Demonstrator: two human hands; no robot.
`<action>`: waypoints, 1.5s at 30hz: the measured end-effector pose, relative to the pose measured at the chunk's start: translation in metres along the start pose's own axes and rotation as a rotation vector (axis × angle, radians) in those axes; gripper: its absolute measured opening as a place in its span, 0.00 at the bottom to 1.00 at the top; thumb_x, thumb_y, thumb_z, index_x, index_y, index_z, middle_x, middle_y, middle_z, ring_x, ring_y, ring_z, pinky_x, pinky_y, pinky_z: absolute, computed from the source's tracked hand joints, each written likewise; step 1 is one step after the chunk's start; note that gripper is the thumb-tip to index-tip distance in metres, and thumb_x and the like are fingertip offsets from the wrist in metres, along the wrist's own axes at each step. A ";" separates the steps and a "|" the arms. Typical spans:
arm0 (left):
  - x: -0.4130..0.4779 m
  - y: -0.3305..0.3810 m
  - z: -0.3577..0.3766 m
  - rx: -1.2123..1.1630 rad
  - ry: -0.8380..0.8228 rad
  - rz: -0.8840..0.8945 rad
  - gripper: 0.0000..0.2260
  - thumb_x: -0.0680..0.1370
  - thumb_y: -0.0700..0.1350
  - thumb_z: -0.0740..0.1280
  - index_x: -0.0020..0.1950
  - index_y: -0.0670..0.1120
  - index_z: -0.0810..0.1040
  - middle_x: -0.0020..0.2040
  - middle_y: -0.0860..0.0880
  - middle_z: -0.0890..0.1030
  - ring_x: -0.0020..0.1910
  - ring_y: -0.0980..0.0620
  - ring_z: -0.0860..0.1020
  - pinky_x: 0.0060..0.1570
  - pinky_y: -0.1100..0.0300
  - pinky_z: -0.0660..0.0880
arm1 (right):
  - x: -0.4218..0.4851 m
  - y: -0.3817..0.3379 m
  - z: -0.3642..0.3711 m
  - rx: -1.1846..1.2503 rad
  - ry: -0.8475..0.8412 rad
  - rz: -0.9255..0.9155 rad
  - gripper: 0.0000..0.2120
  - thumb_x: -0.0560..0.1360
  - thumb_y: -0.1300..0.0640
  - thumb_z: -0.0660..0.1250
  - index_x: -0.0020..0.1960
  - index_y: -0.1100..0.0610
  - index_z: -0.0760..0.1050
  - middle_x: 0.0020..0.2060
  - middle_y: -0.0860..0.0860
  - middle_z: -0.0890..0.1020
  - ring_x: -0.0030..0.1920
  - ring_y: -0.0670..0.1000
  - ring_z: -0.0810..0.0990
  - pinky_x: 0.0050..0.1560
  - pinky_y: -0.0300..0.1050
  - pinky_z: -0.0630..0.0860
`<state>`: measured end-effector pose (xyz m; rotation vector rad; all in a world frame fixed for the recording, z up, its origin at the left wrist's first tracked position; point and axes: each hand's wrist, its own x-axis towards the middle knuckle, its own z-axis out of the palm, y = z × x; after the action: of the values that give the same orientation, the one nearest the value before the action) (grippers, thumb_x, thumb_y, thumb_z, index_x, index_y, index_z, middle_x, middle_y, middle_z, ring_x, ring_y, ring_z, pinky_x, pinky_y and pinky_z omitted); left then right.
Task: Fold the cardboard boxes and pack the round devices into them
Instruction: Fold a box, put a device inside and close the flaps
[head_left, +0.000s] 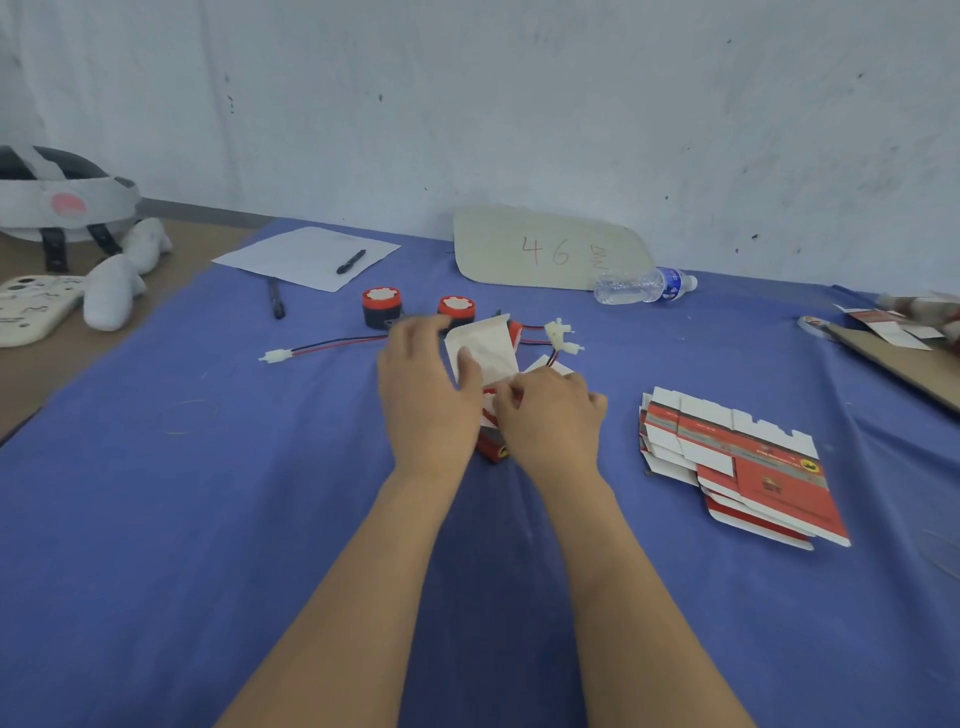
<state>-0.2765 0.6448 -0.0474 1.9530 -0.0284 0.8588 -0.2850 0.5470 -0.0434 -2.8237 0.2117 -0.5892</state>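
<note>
While both forearms reach forward over the blue cloth (208, 493), the left hand (426, 395) pinches the raised white flap of a red-and-white cardboard box (491, 448) at mid-table — thumb in front, fingers behind — and the right hand (550, 415) nips its lower flap with curled fingers. Two round devices (382, 306) stand just beyond. A cardboard sheet (545, 249) reads "46" in red; print on the flat boxes (737, 462) is illegible.
</note>
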 end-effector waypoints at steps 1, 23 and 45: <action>-0.002 0.006 0.000 0.093 0.022 0.140 0.09 0.77 0.41 0.64 0.55 0.45 0.79 0.56 0.48 0.78 0.55 0.47 0.73 0.57 0.54 0.67 | 0.001 0.001 0.000 0.008 -0.010 0.014 0.16 0.79 0.55 0.53 0.40 0.55 0.77 0.38 0.49 0.74 0.48 0.52 0.71 0.48 0.47 0.59; -0.010 0.006 0.003 0.631 -0.547 0.255 0.16 0.78 0.39 0.60 0.62 0.53 0.74 0.59 0.52 0.75 0.61 0.48 0.69 0.65 0.48 0.51 | 0.004 0.013 -0.023 0.946 -0.090 0.157 0.32 0.75 0.34 0.55 0.39 0.61 0.80 0.33 0.53 0.82 0.33 0.44 0.77 0.34 0.36 0.72; -0.016 0.005 0.009 0.603 -0.490 0.256 0.17 0.80 0.39 0.58 0.68 0.47 0.68 0.63 0.47 0.70 0.60 0.47 0.69 0.45 0.59 0.63 | 0.007 0.015 -0.002 0.486 0.074 -0.006 0.11 0.76 0.67 0.61 0.50 0.62 0.81 0.52 0.47 0.64 0.46 0.46 0.71 0.44 0.32 0.67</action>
<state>-0.2857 0.6299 -0.0557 2.7388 -0.3490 0.5600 -0.2808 0.5303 -0.0429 -2.3375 0.0607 -0.6463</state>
